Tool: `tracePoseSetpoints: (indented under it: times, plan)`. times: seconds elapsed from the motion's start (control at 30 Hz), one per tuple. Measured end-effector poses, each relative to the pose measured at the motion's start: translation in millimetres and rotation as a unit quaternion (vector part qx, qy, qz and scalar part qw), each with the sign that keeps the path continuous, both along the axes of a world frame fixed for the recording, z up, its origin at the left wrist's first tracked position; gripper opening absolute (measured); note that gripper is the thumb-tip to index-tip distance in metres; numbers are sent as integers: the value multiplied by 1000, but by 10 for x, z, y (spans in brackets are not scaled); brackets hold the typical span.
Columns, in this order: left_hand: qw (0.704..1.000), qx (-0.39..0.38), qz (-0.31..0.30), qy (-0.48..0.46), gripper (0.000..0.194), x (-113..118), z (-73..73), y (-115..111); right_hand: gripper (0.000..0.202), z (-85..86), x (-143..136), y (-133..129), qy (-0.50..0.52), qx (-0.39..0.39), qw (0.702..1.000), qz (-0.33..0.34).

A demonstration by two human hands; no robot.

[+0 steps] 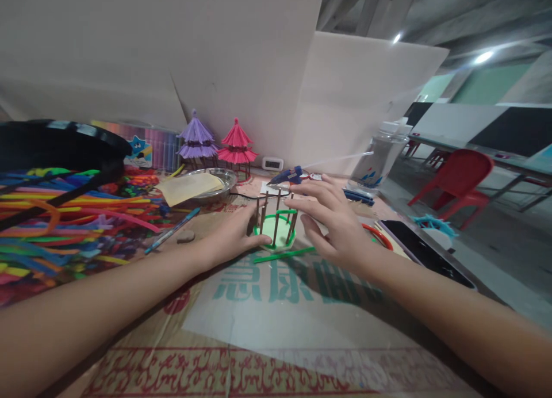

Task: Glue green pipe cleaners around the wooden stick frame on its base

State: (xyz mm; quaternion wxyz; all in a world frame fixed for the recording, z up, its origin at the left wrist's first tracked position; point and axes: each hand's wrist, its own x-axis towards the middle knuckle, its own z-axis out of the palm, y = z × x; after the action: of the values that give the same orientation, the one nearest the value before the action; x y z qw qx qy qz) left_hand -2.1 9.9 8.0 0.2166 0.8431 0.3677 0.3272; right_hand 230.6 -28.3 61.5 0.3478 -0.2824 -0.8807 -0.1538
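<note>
A small round base (pixel 275 232) in pale green with a bright green rim carries several upright brown posts. A green strip (pixel 285 212) runs between posts at its back right. My left hand (pixel 237 231) grips the base's left edge, with the thumb at the front. At the right, my right hand (pixel 334 222) has its fingers spread, the fingertips close to the posts; nothing shows in it. In front of the base, a loose green pipe cleaner (pixel 284 255) lies on the printed sheet.
Colourful pipe cleaners (pixel 64 225) fill the left side. Behind stand purple (pixel 196 139) and pink (pixel 237 145) pagodas, a metal dish (pixel 224 182), a blue glue gun (pixel 287 176) and a clear bottle (pixel 377 156). A phone (pixel 425 251) lies at the right edge.
</note>
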Motion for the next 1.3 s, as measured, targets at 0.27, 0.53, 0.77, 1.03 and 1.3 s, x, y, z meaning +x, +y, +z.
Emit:
tracePoseSetpoints:
  times: [0.27,0.53,0.77,1.03,1.3]
  plan:
    - [1000,20,-6,-6,55,-8,-16,14,47,-11,-33,-43,-52,-51,997,-17]
    - [1000,11,-8,-11,55,7,8,4,44,-49,-29,-26,-61,-52,996,-23]
    - [1000,13,-9,-8,56,-1,-17,16,41,-54,-35,-28,-72,-48,996,-21]
    - [1000,14,-10,-10,58,11,12,6,45,-63,-29,-21,-64,-47,997,-12]
    - [1000,18,-4,-10,64,7,6,6,41,-11,-22,-11,-29,-44,998,-16]
